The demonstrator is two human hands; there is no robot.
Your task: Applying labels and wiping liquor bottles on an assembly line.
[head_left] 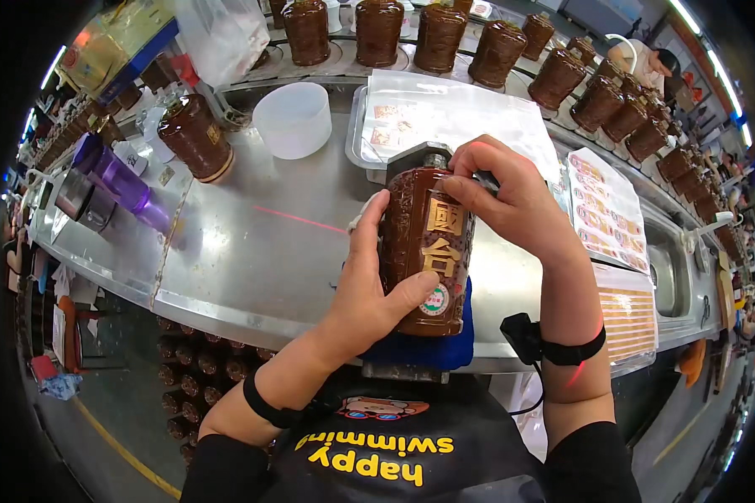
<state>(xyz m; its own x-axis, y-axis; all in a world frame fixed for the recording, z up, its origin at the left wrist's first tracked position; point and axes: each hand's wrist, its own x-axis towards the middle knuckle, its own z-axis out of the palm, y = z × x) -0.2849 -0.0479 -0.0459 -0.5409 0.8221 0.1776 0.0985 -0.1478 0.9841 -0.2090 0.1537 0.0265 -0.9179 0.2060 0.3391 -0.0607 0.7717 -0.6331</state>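
A brown glazed bottle (pixel 404 239) with gold characters and a round green-and-white sticker (pixel 434 300) leans back over a blue cloth (pixel 464 335) at the counter's front edge. My left hand (pixel 365 281) is wrapped round its left side, thumb across the lower front beside the sticker. At the bottle's upper right, my right hand (pixel 507 197) is closed, its thumb and curled fingers pressed together against the shoulder just below the neck. Whatever is in that pinch is hidden. Something white (pixel 366 211) shows by my left fingertips.
Behind the bottle lies a clear tray (pixel 356 138) with sticker sheets (pixel 470 109). More label sheets (pixel 606 205) are at the right, before a sink (pixel 671 281). A white tub (pixel 292 121), another brown bottle (pixel 195 142) and a purple cup (pixel 122 180) stand left. A conveyor (pixel 335 63) carries several bottles.
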